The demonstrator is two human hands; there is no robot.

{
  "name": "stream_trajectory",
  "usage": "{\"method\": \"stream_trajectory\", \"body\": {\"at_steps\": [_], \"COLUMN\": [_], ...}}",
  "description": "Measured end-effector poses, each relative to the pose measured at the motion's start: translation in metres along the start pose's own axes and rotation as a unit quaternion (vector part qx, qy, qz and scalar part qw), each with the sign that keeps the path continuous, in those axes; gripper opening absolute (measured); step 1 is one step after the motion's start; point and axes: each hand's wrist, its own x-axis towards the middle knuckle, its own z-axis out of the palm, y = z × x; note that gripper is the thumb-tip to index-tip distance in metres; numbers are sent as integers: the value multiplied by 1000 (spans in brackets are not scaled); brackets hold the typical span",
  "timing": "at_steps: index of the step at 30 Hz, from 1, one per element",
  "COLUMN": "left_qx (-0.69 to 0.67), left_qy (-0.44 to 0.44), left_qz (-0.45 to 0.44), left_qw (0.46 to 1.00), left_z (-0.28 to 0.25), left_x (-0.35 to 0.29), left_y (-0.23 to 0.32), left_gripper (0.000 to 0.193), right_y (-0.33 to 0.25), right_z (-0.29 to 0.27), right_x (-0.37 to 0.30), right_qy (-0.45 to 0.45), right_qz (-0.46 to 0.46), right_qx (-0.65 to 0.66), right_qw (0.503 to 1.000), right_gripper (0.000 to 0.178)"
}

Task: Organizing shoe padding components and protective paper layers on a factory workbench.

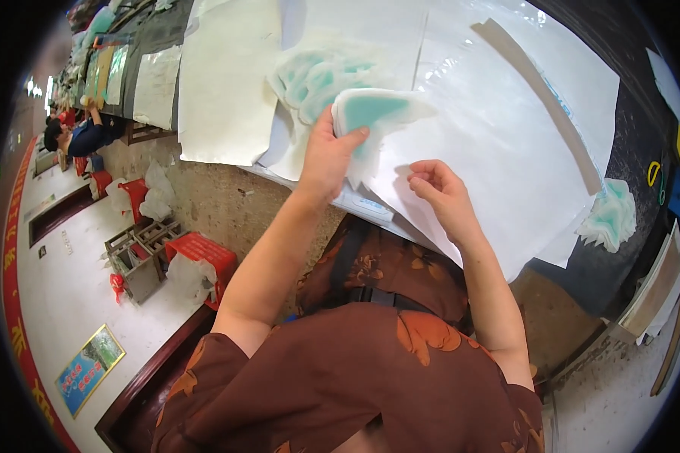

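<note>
"Looking from the pile (317,79), where is the green-and-white stack (374,109)?"

"Just beside it, to the lower right. Whether the two touch, I can't tell."

"And how is it gripped?"

"The left hand (329,158), on the near side of the pile, has it pinched at the wide, rounded end: thumb flat on top, fingers mostly hidden beneath."

"And the other?"

"The right hand (447,200) is farther from the pile, also to its lower right. Its fingers curl loosely, the thumb close to their tips. I see nothing in it, but can't tell whether the tips meet."

"So which hand is nearer the stack?"

"The left, in contact. From the right hand, the stack lies leftward, toward the pile, with a gap between."

"Which way does it point?"

"Its long axis runs crosswise, the thin tip aimed right, away from the pile and toward the strip (550,100)."
</note>
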Motion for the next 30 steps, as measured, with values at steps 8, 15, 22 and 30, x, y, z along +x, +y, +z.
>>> {"method": "stream_trajectory", "body": {"at_steps": [8, 15, 22, 30], "left_qx": [242, 493, 496, 389], "left_qy": [35, 3, -88, -207], "left_qz": [87, 140, 251, 229], "left_qw": [966, 859, 827, 868], "left_z": [-60, -91, -59, -53], "left_x": [28, 47, 16, 6], "left_y": [13, 22, 23, -4], "left_gripper": [49, 44, 37, 36], "right_y": [-14, -16, -26, -46], "right_z": [69, 89, 93, 99], "right_x": [67, 99, 87, 74], "right_qy": [60, 129, 152, 150], "right_qz": [-75, -11, -2, 48], "right_qx": [-1, -46, 53, 114], "right_qw": [995, 991, 987, 981], "right_gripper": [43, 49, 66, 62]}}
